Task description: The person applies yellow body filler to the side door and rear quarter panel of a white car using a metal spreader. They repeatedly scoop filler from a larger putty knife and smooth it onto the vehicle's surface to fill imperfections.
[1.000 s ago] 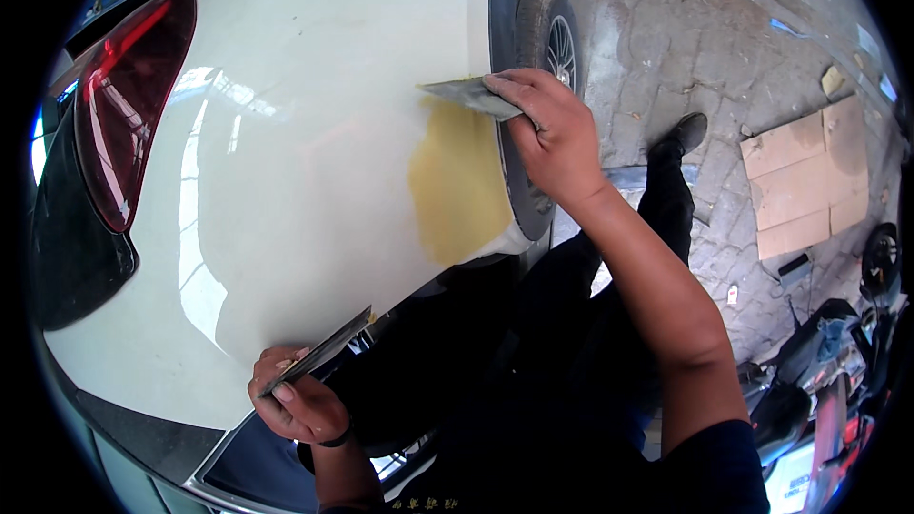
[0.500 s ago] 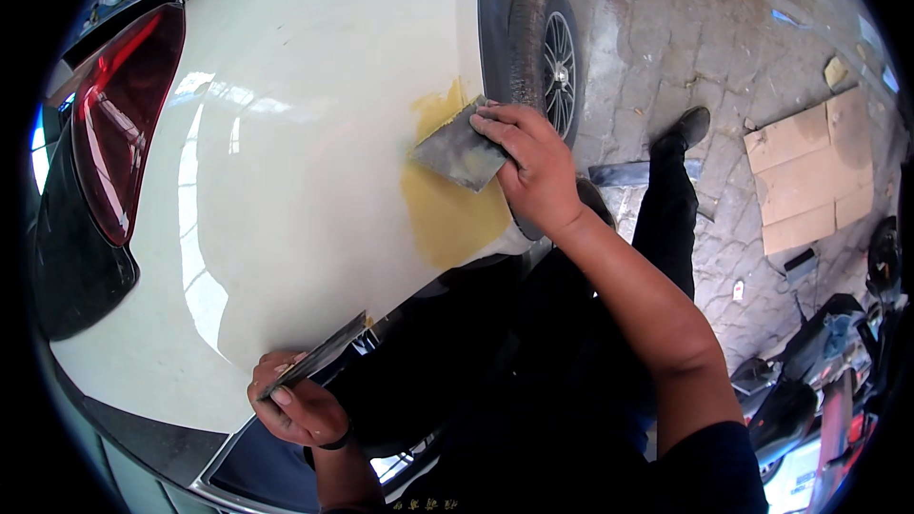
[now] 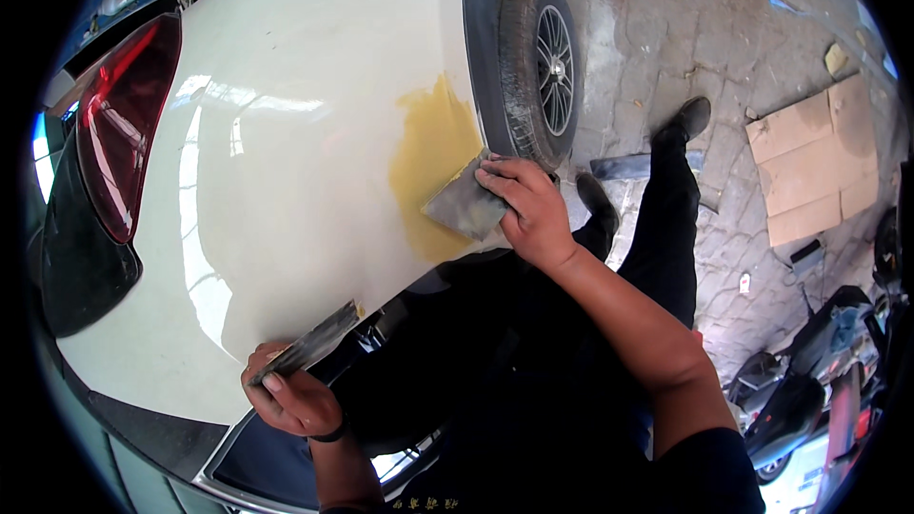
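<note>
Yellow body filler [image 3: 426, 157] is smeared in a patch on the white car panel [image 3: 295, 29], close to the dark wheel arch trim. My right hand [image 3: 536, 209] grips a flat grey filler spreader [image 3: 466, 202], its fingers on top; the spreader lies over the lower right part of the patch. At the lower left my left hand [image 3: 293, 398] pinches a second flat dark spreader [image 3: 319, 338], seen nearly edge-on. A small dab of yellow filler shows at this spreader's far tip, by the panel's lower edge.
A red tail light [image 3: 124, 133] sits at the panel's left. Beyond the arch stands the car's wheel [image 3: 543, 71]. On the paved floor [image 3: 657, 57] lie a flattened cardboard sheet [image 3: 809, 162] and a dark strip [image 3: 628, 168]. A motorcycle [image 3: 800, 400] stands at lower right.
My right hand has drawn its spreader down across the filler, uncovering the patch's upper part, which looks smoother and wider. My left hand has shifted slightly, still holding the other spreader.
</note>
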Available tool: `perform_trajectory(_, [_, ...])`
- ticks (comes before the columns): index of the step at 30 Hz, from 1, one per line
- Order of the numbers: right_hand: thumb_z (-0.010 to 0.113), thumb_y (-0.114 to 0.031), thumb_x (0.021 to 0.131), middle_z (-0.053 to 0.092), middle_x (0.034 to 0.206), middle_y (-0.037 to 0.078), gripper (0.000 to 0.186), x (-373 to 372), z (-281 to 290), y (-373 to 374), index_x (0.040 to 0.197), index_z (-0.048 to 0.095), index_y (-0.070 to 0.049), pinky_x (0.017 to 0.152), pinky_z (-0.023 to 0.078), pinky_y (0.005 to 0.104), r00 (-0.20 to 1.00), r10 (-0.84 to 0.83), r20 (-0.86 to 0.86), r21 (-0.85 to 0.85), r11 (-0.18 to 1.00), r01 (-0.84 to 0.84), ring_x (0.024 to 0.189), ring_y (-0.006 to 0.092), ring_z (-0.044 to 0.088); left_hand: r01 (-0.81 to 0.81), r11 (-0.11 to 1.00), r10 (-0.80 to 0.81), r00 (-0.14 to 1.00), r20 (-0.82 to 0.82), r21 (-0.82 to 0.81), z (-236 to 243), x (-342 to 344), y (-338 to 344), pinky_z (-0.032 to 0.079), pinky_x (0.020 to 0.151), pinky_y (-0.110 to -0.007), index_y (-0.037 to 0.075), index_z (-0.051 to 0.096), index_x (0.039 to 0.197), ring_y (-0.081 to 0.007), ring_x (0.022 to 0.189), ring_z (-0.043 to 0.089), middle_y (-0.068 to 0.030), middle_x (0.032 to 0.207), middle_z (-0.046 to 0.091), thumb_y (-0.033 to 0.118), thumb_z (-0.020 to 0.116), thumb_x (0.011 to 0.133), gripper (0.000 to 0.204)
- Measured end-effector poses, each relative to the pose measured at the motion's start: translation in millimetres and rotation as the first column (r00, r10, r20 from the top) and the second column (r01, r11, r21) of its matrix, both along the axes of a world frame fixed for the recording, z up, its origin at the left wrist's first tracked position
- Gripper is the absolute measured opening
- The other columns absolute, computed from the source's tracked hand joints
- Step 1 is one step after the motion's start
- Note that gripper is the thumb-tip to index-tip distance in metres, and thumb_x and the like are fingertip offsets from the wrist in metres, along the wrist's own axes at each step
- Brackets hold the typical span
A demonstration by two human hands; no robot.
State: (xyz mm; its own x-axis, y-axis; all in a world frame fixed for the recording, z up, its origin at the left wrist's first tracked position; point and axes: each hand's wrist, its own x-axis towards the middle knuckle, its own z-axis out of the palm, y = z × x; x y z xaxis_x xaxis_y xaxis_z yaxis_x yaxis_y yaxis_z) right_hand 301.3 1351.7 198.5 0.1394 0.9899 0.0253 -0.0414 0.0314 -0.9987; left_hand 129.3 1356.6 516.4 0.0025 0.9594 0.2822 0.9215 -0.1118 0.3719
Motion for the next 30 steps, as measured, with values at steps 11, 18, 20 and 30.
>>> perform_trajectory(11, [0.059, 0.011, 0.090, 0.070, 0.127, 0.017, 0.040, 64.3, 53.1, -55.9, 0.126, 0.073, -0.002, 0.105, 0.053, 0.0382, 0.886, -0.069, -0.458, -0.291, 0.954, -0.076, 0.123, 0.0305, 0.068, 0.004, 0.954, 0.133, 0.890, 0.436, -0.299, -19.5, 40.2, -23.8, 0.047, 0.083, -0.036, -0.003, 0.057, 0.104, -0.0236, 0.087, 0.060, -0.0195, 0.095, 0.065, 0.018, 0.051, 0.108, 0.023])
perform_trajectory(18, [0.075, -0.040, 0.097, 0.066, 0.132, 0.028, 0.056, 106.0, 116.1, -54.9, 0.132, 0.071, 0.004, 0.111, 0.051, 0.0524, 0.371, 0.293, -0.881, 0.109, 0.890, -0.442, 0.128, 0.0428, 0.066, 0.009, 0.835, 0.259, 0.876, 0.406, -0.550, -59.2, 65.9, -36.8, 0.048, 0.079, -0.031, -0.004, 0.062, 0.101, -0.0177, 0.084, 0.060, -0.0140, 0.094, 0.068, 0.017, 0.048, 0.110, 0.026])
perform_trajectory(20, [0.073, -0.017, 0.097, 0.068, 0.132, 0.024, 0.039, 114.7, 110.5, -46.2, 0.131, 0.072, 0.002, 0.109, 0.053, 0.0460, 0.453, 0.388, -0.802, 0.180, 0.882, -0.436, 0.127, 0.0378, 0.068, -0.018, 0.863, 0.296, 0.827, 0.477, -0.505, -59.1, 67.7, -35.9, 0.047, 0.080, -0.031, -0.004, 0.061, 0.103, -0.0181, 0.085, 0.060, -0.0145, 0.096, 0.067, 0.019, 0.048, 0.111, 0.027])
perform_trajectory(30, [0.071, -0.014, 0.099, 0.069, 0.127, 0.030, 0.033, 96.4, 111.5, -38.2, 0.124, 0.071, 0.006, 0.103, 0.058, 0.0499, 0.474, 0.223, -0.852, 0.049, 0.935, -0.352, 0.122, 0.0457, 0.070, -0.002, 0.877, 0.317, 0.753, 0.576, -0.481, -55.9, 57.5, -32.4, 0.048, 0.081, -0.033, -0.002, 0.055, 0.111, -0.0194, 0.087, 0.058, -0.0138, 0.097, 0.063, 0.025, 0.054, 0.112, 0.028])
